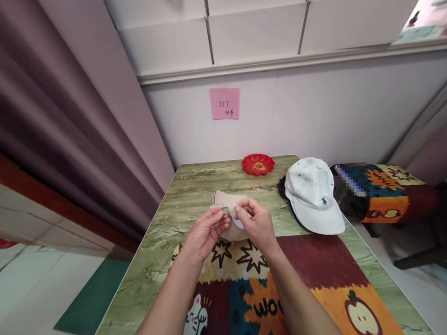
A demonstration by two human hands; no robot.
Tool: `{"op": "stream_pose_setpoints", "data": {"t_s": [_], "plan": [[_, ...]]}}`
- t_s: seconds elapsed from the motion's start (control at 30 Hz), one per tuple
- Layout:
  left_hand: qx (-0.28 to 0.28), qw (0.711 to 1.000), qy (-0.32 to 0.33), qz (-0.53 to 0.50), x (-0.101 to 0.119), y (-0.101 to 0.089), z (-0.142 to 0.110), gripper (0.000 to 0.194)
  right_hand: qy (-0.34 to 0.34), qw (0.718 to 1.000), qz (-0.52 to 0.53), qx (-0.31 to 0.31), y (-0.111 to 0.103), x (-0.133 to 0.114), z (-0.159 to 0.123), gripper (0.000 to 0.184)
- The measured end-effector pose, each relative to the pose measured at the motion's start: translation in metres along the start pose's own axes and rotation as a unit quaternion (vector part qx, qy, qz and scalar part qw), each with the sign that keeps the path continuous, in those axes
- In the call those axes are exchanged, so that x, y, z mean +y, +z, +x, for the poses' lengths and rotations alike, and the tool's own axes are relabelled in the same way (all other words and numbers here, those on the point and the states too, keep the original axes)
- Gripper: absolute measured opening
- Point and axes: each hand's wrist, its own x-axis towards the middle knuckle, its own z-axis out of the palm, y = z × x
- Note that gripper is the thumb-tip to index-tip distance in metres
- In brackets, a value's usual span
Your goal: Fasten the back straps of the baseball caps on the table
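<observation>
Over the middle of the table I hold a beige cap (229, 198) between both hands. My left hand (207, 231) pinches the cap's back strap near a small metal buckle (225, 210), thumb against fingertips. From the other side my right hand (258, 225) grips the strap, its thumb pressed on the fabric. The fingers cover part of the strap, so how far it runs through the buckle is hidden. To the right a white cap (310, 191) with a small dark blue emblem rests on top of a dark cap (283, 189).
A scalloped red dish (258, 164) sits at the table's far side. Under my forearms lies a colourful patterned mat (320, 263). A pink note (225, 104) is stuck on the wall behind. A bench with a patterned cover (387, 188) stands at right, a purple curtain (97, 95) at left.
</observation>
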Motion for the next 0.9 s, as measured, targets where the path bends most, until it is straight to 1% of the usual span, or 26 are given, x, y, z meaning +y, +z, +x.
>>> {"op": "stream_pose_setpoints", "data": {"t_s": [0.1,0.27,0.37,0.5,0.73,0.9], "plan": [[0.006,1.000,0.006,0.011,0.000,0.002,0.000,0.013,-0.006,1.000,-0.026,-0.001,-0.001,-0.002,0.000,0.021],[0.026,0.999,0.026,0.024,0.001,0.006,-0.003,0.014,0.008,0.999,-0.051,-0.014,-0.003,-0.004,0.001,0.024],[0.027,0.998,0.035,0.035,0.001,0.008,-0.003,0.015,0.023,0.997,-0.078,-0.018,-0.003,-0.003,0.001,0.024],[0.007,0.997,0.043,0.063,0.001,0.006,-0.004,0.019,0.035,0.995,-0.092,-0.033,-0.004,0.000,0.002,0.024],[-0.024,0.989,0.056,0.132,0.004,-0.004,-0.004,0.027,0.015,0.993,-0.087,-0.077,-0.010,0.003,0.004,0.022],[-0.032,0.981,0.070,0.177,0.003,-0.005,-0.004,0.030,0.007,0.991,-0.099,-0.095,-0.017,0.002,0.006,0.019]]}}
